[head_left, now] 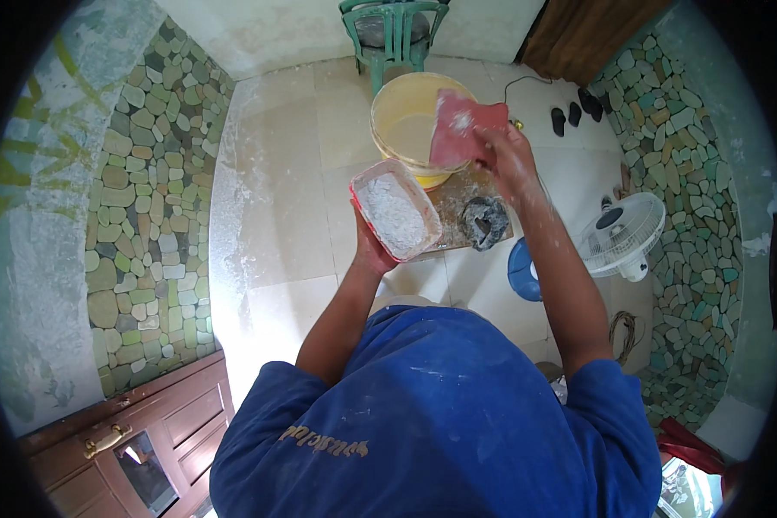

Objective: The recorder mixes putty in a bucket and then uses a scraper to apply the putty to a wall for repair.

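My left hand (371, 249) is closed around the side and underside of a red-edged rectangular tub (418, 188), held tilted at waist height. White powder (390, 211) fills much of the tub. In my right hand (508, 160) is a flat pinkish-red plastic scraper (456, 142), pinched between fingers and thumb, with a white smear on its face. The scraper is over the right side of a large cream-yellow bucket (392, 108), whose contents I cannot make out clearly. The tub overlaps the bucket's near left rim in view. Pale powder coats my right hand and forearm.
Under the bucket lies a dusty brown board (449, 207) with a crumpled dark plastic bag (485, 223). A white fan (622, 231) and a blue round container (521, 271) stand at the right. Behind are a green chair (388, 39) and black sandals (573, 114).
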`<state>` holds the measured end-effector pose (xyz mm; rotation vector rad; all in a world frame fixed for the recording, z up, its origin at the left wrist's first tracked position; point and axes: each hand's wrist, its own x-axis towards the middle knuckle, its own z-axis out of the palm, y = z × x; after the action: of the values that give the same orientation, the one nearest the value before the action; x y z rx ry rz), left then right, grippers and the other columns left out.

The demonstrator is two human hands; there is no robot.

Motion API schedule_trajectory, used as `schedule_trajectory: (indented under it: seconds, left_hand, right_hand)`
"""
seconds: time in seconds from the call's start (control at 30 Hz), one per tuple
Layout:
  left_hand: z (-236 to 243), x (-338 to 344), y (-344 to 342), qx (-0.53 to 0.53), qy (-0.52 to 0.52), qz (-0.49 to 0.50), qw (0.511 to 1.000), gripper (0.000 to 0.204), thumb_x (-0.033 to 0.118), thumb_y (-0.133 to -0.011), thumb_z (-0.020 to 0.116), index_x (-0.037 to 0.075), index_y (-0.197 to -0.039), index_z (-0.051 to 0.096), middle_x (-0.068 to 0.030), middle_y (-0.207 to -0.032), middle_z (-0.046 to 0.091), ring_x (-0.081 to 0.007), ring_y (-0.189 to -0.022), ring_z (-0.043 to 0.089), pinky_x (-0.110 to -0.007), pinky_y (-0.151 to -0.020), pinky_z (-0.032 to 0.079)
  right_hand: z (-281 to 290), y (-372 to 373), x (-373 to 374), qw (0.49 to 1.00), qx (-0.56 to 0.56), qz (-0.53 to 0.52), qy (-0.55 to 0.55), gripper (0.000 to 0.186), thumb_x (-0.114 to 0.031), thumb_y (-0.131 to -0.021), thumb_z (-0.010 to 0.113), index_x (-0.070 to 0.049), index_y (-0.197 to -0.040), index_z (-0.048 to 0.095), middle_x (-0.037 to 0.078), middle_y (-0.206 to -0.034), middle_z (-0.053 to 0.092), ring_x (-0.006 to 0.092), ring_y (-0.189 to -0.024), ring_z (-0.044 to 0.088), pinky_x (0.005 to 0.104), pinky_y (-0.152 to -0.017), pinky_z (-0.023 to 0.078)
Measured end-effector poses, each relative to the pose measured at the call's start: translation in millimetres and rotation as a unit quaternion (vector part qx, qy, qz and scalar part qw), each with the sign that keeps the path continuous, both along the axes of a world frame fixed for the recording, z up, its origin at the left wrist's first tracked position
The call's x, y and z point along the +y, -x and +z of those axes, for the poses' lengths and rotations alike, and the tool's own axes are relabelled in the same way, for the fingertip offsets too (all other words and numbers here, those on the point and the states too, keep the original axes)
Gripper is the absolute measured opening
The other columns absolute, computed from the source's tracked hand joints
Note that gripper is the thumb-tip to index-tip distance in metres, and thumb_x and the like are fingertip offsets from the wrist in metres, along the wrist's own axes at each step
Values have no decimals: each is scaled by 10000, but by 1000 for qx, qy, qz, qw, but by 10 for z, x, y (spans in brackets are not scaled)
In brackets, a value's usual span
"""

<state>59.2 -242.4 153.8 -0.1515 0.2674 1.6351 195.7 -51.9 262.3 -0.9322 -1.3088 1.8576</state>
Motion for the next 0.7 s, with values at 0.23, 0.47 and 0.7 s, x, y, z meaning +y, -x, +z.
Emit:
schedule_trajectory:
  seconds: [0.23, 0.47, 0.7]
  left_hand:
    - [289, 301, -279, -61, -120, -48, 990, 830, 780, -856, 325, 232, -1480, 345, -68, -1484, 413, -312, -1332, 437, -566, -1083, 355]
    - [203, 373, -429, 13, -63, -15, 998, 844, 802, -830, 361, 234, -1455, 387, -50, -1447, 463, -286, -1299, 474, -523, -1089, 367]
    - [123, 357, -494, 17, -43, -11, 999, 913, 836, -786, 392, 221, -1461, 371, -68, -1445, 456, -299, -1301, 464, -512, -1097, 363]
  right_hand:
    - [416, -86, -764, 865, -237, 131, -422, 196, -117, -902, 572, 20, -1033, 621, 210, -828, 676, 347, -743, 673, 423, -627, 529]
    - [251, -101, -797, 799, -386, 151, -436, 213, -96, -881, 557, 19, -1049, 619, 264, -885, 651, 446, -832, 629, 511, -743, 493]
    - [328, -285, -782, 896, -259, 176, -315, 304, -97, -882, 583, 32, -1157, 595, 277, -939, 657, 415, -889, 653, 424, -780, 511]
